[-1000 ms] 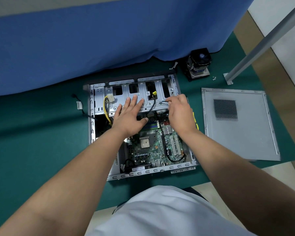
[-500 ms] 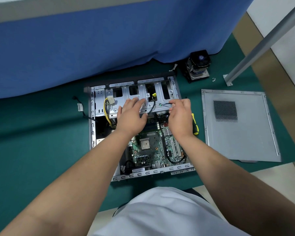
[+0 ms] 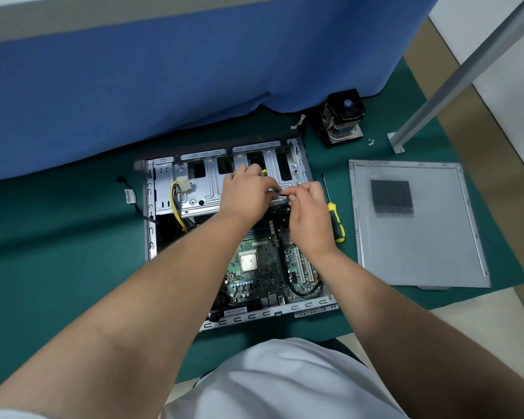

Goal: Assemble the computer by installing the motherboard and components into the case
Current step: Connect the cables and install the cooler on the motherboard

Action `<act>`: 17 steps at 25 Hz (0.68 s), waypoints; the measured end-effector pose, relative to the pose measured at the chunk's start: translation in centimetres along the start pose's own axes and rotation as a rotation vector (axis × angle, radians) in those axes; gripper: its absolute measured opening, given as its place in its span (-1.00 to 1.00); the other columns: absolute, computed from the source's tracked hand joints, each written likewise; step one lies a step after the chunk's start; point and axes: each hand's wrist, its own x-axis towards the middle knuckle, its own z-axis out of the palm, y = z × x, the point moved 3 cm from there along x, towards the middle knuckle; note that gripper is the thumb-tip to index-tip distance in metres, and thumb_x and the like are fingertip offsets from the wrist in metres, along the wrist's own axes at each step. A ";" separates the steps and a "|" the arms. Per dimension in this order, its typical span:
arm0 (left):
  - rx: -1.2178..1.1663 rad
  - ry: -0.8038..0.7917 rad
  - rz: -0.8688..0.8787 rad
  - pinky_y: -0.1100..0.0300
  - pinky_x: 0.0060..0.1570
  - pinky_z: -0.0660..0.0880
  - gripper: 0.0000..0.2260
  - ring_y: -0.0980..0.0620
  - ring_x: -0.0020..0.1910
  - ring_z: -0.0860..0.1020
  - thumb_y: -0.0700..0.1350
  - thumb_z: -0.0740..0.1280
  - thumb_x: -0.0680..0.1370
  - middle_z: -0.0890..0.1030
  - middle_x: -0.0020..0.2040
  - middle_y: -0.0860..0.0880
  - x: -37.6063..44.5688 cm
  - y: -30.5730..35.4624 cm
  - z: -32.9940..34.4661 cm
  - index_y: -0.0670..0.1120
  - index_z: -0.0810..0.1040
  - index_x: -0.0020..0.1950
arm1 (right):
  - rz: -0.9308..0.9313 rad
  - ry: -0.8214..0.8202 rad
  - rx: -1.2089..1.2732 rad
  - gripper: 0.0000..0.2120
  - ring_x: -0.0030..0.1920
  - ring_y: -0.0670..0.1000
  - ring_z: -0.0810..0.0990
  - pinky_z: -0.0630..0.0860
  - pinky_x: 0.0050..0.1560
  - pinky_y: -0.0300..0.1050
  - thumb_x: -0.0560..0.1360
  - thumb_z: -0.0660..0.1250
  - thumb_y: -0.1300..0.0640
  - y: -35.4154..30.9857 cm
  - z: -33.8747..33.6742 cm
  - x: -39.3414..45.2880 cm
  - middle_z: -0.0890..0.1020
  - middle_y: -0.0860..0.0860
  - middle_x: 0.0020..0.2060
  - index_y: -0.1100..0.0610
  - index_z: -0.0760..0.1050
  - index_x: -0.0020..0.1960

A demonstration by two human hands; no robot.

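The open computer case point(image 3: 152, 225) lies flat on the green mat, with the green motherboard point(image 3: 254, 279) seated inside it. Over the silver drive cage point(image 3: 200, 189), my left hand point(image 3: 245, 196) and my right hand point(image 3: 307, 216) meet. Both pinch a thin black cable point(image 3: 281, 194) between their fingertips. A yellow connector tip point(image 3: 264, 172) peeks out just beyond my left fingers. The same black cable loops point(image 3: 304, 293) low across the board near the white slots. A white power plug on yellow wires point(image 3: 182, 186) rests on the cage's left side.
A yellow-handled screwdriver point(image 3: 335, 220) lies just right of the case. The grey side panel point(image 3: 421, 237) lies further right. A CPU cooler point(image 3: 342, 119) and small screws point(image 3: 371, 142) sit behind, near a metal pole point(image 3: 454, 83). A labelled loose cable point(image 3: 129, 196) lies to the left.
Both hands have moved up over the drive cage and closer together. Their fingers have gone from lying flat on the cage to pinching the black cable.
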 end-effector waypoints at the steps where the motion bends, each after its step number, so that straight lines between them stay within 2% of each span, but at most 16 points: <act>1: 0.027 -0.004 0.037 -0.01 0.12 0.35 -0.83 -0.09 0.19 0.43 0.10 0.36 0.62 0.44 0.02 0.06 0.3 0.0 -0.2 0.21 0.68 0.18 | 0.003 -0.005 -0.002 -0.78 -0.08 -0.01 0.50 0.58 -0.02 0.12 0.68 0.18 0.22 0.0 0.0 0.0 0.43 0.02 0.11 0.13 0.57 0.21; 5: 0.094 0.024 0.157 0.06 -0.05 0.31 -0.83 -0.07 0.11 0.47 0.07 0.34 0.63 0.52 0.04 0.04 0.6 -0.2 -0.4 0.13 0.69 0.15 | 0.041 -0.029 -0.026 -0.79 -0.07 0.02 0.54 0.57 0.00 0.11 0.67 0.18 0.22 -0.4 -0.2 0.4 0.44 0.02 0.15 0.13 0.55 0.21; 8: 0.062 0.061 0.161 0.07 -0.05 0.28 -0.83 -0.09 0.10 0.48 0.05 0.35 0.63 0.53 0.04 0.04 0.2 -0.4 0.1 0.10 0.69 0.15 | 0.099 -0.121 -0.121 -0.82 -0.03 0.15 0.60 0.58 0.00 0.12 0.64 0.20 0.18 -1.1 -0.2 1.9 0.52 0.05 0.17 0.10 0.54 0.17; 11: -0.106 0.059 0.074 0.01 0.08 0.39 -0.85 -0.10 0.13 0.50 0.00 0.41 0.61 0.56 0.09 0.01 0.0 -0.9 0.5 0.05 0.71 0.13 | 0.149 -0.212 -0.299 -0.86 -0.04 0.14 0.61 0.59 -0.12 0.03 0.63 0.27 0.00 -1.8 0.0 3.7 0.61 0.02 0.05 0.03 0.56 0.06; 13: -0.295 0.067 0.007 -0.01 0.16 0.46 -0.86 -0.04 0.15 0.51 -0.03 0.45 0.58 0.57 0.14 0.02 -0.5 -1.4 0.5 0.00 0.72 0.12 | 0.178 -0.239 -0.361 -0.85 -0.04 0.15 0.63 0.59 -0.16 -0.01 0.64 0.28 0.01 -1.8 0.1 4.3 0.65 0.03 0.00 0.01 0.61 0.03; 15: -0.423 0.084 -0.038 -0.02 0.27 0.47 -0.74 -0.01 0.21 0.50 -0.05 0.49 0.56 0.55 0.24 0.04 -1.4 -2.1 0.4 0.02 0.67 0.24 | 0.200 -0.251 -0.381 -0.84 -0.06 0.15 0.64 0.58 -0.17 -0.03 0.62 0.27 0.05 -1.7 0.2 4.4 0.66 0.02 -0.02 0.00 0.64 0.01; 17: -0.350 0.101 -0.060 -0.08 0.40 0.37 -0.58 -0.03 0.39 0.42 0.01 0.49 0.55 0.51 0.38 0.04 -2.8 -3.2 0.2 0.08 0.56 0.40 | 0.210 -0.249 -0.387 -0.85 -0.08 0.13 0.64 0.52 -0.23 -0.08 0.61 0.29 0.05 -1.6 0.2 4.4 0.67 0.01 -0.04 -0.01 0.65 -0.01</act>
